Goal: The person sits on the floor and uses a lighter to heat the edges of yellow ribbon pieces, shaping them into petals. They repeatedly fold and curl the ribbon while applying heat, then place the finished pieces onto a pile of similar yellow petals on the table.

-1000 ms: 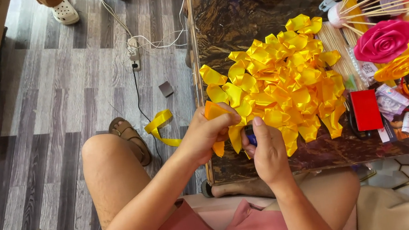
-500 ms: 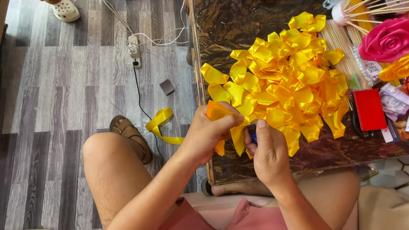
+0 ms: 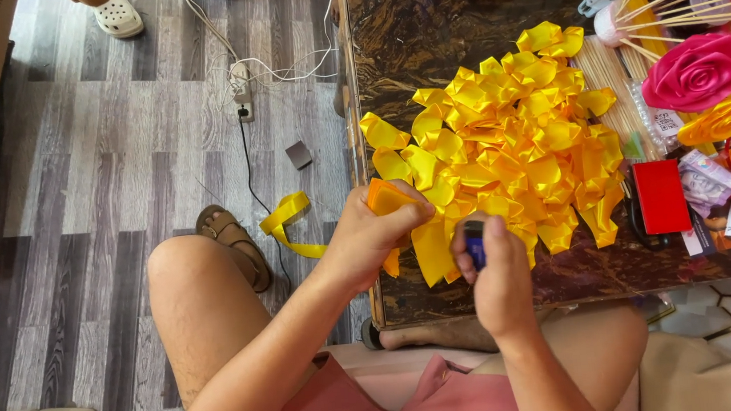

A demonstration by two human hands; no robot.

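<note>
Left hand [image 3: 368, 236] fingers pinch a folded yellow satin ribbon piece [image 3: 427, 240] shut, while right hand [image 3: 498, 269] fingers curl tight around a small dark blue lighter [image 3: 473, 240] near the desk [image 3: 419, 21] edge.

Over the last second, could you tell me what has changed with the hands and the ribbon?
Very little: the left hand keeps pinching the folded yellow ribbon piece, and the right hand keeps gripping a small dark object. The yellow ribbon pile and the pink ribbon rose are unmoved.
</note>
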